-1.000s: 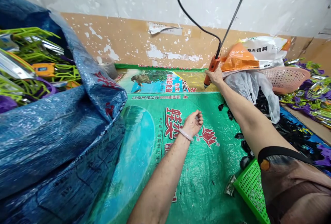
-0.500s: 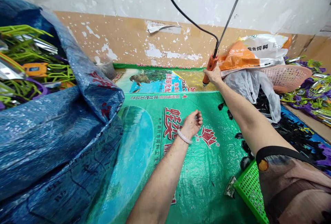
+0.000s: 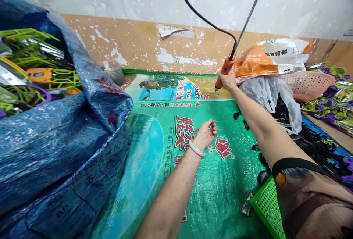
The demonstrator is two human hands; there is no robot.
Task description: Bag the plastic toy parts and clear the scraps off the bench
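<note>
My right hand is wrapped round an orange electric screwdriver, which hangs beside the wall with its tip slanting down to the left. A black cable and a thin rod run up from the tool's top end. Lower down, my left hand is palm up with its fingers curled in, a white bangle on the wrist. Small metal pieces that look like screws show within those fingers. Beneath both hands lies a green printed sack.
At left stands a blue woven sack with green, purple and orange plastic parts. Black parts, a grey plastic bag and a pink basket are at right. A green basket holds small metal pieces near my right arm.
The view has shifted slightly. The screwdriver leans a little more, its tip a bit further left. Both hands keep their hold.
</note>
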